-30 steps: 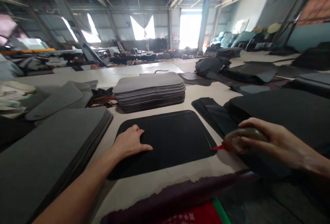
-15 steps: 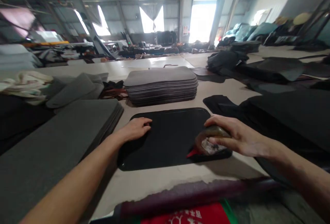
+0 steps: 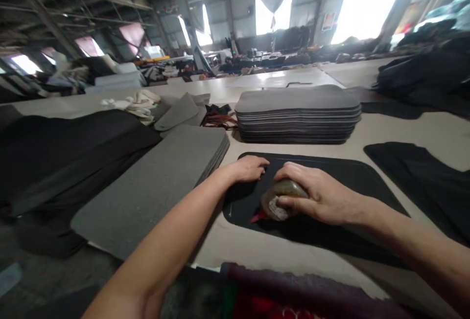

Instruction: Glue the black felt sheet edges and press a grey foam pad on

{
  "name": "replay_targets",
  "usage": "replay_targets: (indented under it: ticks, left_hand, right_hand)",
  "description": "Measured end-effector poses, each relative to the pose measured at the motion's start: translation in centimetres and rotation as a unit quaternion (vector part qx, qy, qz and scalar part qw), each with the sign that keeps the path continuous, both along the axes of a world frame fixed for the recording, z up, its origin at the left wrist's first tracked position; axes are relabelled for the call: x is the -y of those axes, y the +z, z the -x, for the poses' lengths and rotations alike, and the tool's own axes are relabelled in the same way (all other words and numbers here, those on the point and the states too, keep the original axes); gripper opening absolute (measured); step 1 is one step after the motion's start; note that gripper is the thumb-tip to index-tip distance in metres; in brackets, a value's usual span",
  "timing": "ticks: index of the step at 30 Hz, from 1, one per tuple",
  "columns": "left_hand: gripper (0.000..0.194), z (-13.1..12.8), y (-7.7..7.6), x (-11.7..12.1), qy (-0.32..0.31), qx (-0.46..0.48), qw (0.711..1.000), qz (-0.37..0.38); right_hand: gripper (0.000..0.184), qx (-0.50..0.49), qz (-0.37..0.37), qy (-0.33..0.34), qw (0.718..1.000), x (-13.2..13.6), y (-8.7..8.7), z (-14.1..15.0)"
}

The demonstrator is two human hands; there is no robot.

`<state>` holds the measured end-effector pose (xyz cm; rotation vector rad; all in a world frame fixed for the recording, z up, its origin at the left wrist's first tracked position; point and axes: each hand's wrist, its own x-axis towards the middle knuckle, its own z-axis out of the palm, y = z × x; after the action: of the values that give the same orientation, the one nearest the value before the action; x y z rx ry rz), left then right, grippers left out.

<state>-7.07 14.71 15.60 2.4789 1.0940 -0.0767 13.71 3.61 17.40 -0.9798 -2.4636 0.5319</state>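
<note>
A black rounded-corner panel (image 3: 352, 182) lies flat on the beige table (image 3: 404, 128) in front of me. My left hand (image 3: 249, 168) rests flat on its far-left part, fingers stretched out. My right hand (image 3: 316, 194) is closed round a rounded olive-brown tool (image 3: 281, 200) with a red tip, and the tip touches the panel near its left front edge.
A stack of grey panels (image 3: 297, 113) stands just behind the black one. A larger grey stack (image 3: 157, 182) lies to the left, black sheets (image 3: 62, 152) beyond it. More black material (image 3: 422, 177) lies at the right. A purple cloth edge (image 3: 293, 284) runs along the near side.
My right hand has carried the tool leftward from the panel's right front corner to its left part. My left hand stayed on the panel. The view has swung left.
</note>
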Motion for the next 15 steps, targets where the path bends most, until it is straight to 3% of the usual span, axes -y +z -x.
replay_targets:
  ticks: [10,13,15]
  left_hand:
    - [0.029,0.3,0.6,-0.1,0.009,0.035,0.999,0.029]
    - [0.03,0.2,0.4,-0.3,0.034,0.039,0.998,0.028]
    - [0.03,0.3,0.3,-0.4,0.062,0.048,0.997,0.019]
  right_hand:
    - [0.026,-0.027,-0.084,0.002,0.996,-1.5,-1.9,3.7]
    - [0.027,-0.042,-0.069,-0.04,0.996,-1.4,-2.1,3.4]
    - [0.027,-0.07,-0.025,-0.103,0.992,-1.1,-2.0,2.2]
